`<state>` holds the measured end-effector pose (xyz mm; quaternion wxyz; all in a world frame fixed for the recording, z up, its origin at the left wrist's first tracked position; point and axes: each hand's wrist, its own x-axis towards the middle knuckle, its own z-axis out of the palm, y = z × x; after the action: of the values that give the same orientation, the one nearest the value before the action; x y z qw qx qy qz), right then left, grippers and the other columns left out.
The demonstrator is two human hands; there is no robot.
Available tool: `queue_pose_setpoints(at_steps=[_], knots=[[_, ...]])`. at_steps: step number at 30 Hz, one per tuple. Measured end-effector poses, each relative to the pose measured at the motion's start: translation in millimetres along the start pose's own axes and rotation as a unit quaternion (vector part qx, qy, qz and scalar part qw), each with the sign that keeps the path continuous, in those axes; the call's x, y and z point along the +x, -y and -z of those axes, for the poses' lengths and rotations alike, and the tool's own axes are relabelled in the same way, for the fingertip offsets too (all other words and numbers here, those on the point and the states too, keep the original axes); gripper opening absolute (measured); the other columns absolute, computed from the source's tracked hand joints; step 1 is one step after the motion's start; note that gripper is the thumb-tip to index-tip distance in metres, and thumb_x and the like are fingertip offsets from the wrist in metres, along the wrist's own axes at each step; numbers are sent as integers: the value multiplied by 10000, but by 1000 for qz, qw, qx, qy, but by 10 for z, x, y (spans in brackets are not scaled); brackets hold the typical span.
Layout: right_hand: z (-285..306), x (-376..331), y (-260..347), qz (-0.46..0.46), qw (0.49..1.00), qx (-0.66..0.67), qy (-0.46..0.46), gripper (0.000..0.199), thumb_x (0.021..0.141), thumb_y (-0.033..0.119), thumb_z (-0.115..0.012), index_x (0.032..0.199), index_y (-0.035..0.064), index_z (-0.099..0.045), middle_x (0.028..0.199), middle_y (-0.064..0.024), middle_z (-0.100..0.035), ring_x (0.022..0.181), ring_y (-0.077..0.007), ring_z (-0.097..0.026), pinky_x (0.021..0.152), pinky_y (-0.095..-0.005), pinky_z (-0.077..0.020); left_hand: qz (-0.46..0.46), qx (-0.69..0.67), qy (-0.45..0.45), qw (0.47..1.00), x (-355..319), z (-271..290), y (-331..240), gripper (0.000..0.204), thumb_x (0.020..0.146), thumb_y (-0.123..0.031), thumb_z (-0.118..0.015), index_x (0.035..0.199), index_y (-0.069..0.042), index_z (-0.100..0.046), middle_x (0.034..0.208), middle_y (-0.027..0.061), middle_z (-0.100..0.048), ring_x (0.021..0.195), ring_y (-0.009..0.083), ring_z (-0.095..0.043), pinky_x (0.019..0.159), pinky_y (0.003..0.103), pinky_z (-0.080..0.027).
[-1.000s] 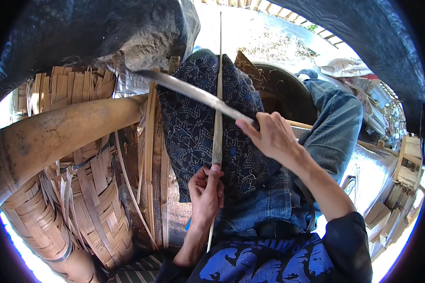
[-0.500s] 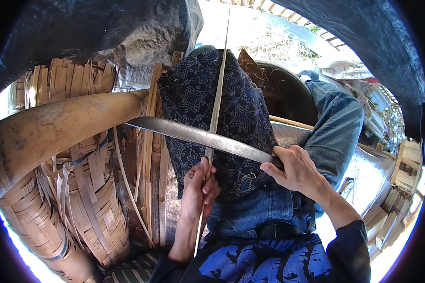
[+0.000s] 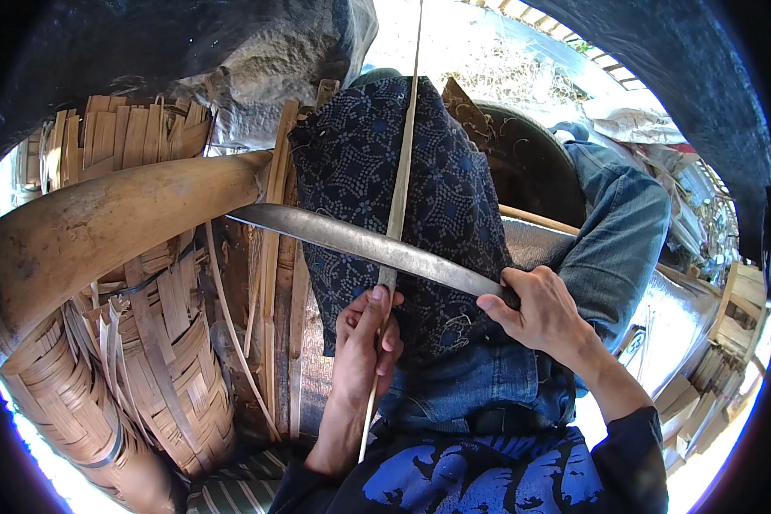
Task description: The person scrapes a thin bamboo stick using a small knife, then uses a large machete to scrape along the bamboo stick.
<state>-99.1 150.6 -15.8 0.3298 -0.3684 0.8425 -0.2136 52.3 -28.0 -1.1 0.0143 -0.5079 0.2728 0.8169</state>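
Note:
My left hand [image 3: 367, 338] is closed around a long pale strip of bamboo [image 3: 400, 184], thumb pressed along it just below the blade. The strip runs lengthwise from near my shirt to beyond the far edge of my lap. A wide-bladed knife [image 3: 373, 247] crosses over it, tip to the left, touching or very close to it. My right hand [image 3: 540, 310] grips the knife at its right end, hiding most of the handle. Under both lies a dark blue patterned cloth [image 3: 454, 206], spread over my lap.
Left of my lap, a thick tapering tan piece like wood [image 3: 120, 206] juts inward near the knife tip. Bundled bamboo strips [image 3: 171, 368] stand below it, beside upright slats [image 3: 276, 257]. A dark round container [image 3: 540, 163] sits beyond my bent right leg [image 3: 621, 223].
Both hands, the knife and the strip keep nearly the same arrangement. The whole view has shifted slightly; the blade still crosses the strip just above my left hand.

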Motion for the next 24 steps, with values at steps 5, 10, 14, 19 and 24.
queue_pose_setpoints(at_steps=[5,10,14,19,24], knots=[[-91,5,10,45,994,-44,-89,650,853,618,-563,528,62,-472,391,-81,-418,330,-206,-477,365,-352,-414,-6,-100,24,995,13,35,120,313,994,-320,-483,934,-21,-555,500,-27,-399,303,52,-268,283,197,-207],[-130,37,30,68,985,-95,-125,654,827,631,-585,511,83,-420,385,-69,-382,324,-196,-445,337,-343,-380,-19,-102,19,994,-10,25,155,296,1005,-311,-458,936,-38,-550,494,-37,-371,302,52,-243,290,201,-201],[-150,116,48,57,985,-87,-139,661,826,639,-581,506,85,-415,378,-65,-384,316,-192,-441,333,-329,-382,-15,-86,14,996,-1,-19,161,301,1007,-314,-454,927,-40,-549,484,-44,-351,302,50,-235,294,207,-191],[-194,202,48,60,984,-84,-149,680,812,657,-586,489,87,-405,357,-50,-380,297,-195,-438,323,-342,-387,-32,-119,24,992,10,35,193,314,999,-337,-468,908,-47,-543,468,-56,-324,303,50,-227,296,210,-182],[-129,402,203,58,983,-96,-144,691,805,666,-589,480,85,-404,354,-51,-379,297,-192,-433,317,-349,-376,-26,-86,10,996,-7,-40,158,317,997,-340,-472,901,-47,-543,468,-54,-327,301,50,-225,295,209,-181]])
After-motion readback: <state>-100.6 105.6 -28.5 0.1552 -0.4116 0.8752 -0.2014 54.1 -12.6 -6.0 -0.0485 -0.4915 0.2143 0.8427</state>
